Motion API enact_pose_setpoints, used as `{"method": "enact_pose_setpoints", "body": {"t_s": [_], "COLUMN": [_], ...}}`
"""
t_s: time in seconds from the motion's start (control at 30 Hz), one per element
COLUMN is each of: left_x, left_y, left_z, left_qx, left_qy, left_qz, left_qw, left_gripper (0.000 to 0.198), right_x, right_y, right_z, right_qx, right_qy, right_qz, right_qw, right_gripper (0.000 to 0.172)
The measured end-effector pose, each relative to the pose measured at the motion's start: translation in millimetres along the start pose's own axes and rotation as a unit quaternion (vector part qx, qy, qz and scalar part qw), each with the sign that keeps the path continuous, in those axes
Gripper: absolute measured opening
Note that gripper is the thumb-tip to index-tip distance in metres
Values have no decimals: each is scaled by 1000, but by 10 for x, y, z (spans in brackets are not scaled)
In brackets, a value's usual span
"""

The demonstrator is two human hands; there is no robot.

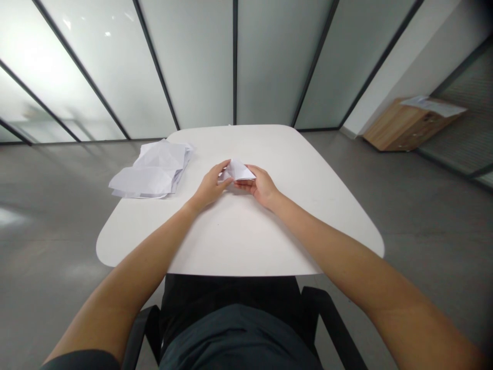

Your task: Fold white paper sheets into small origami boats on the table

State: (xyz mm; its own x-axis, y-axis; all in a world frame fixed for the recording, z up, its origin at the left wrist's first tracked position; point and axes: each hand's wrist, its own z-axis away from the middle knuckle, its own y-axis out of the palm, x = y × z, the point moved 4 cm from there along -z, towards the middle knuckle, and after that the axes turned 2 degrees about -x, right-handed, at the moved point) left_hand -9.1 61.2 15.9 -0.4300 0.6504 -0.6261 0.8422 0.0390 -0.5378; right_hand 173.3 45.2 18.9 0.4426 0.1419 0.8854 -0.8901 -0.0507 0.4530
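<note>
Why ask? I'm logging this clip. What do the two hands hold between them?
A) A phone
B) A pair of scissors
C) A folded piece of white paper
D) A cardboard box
C: the left hand and the right hand grip a folded piece of white paper between their fingers.

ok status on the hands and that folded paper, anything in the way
Left hand and right hand both gripping the folded white paper. Crumpled paper sheets off to the left on the white table, apart from the hands.
</note>
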Motion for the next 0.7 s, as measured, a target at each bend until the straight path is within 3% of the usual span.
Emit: {"method": "enact_pose_setpoints", "body": {"t_s": [0.13,0.33,0.57,0.7], "left_x": [-88,-110,-103,-98], "left_y": [-35,-113,-109,-84], "left_z": [-22,-36,-29,-13], "left_qx": [-32,-96,-64,2], "left_qy": [4,-49,-88,-68], "left_qz": [53,100,176,183], "left_qw": [998,989,978,981], "left_gripper": [54,43,36,44], "right_x": [12,2,1,5], "right_y": [-29,-31,-54,-115], "right_z": [-12,19,10,-40], "right_qx": [-9,-15,-35,-49], "right_qy": [-8,-5,-7,-9], "right_qz": [-5,26,63,64], "right_qw": [1000,1000,997,997], "right_gripper": [15,15,22,23]}}
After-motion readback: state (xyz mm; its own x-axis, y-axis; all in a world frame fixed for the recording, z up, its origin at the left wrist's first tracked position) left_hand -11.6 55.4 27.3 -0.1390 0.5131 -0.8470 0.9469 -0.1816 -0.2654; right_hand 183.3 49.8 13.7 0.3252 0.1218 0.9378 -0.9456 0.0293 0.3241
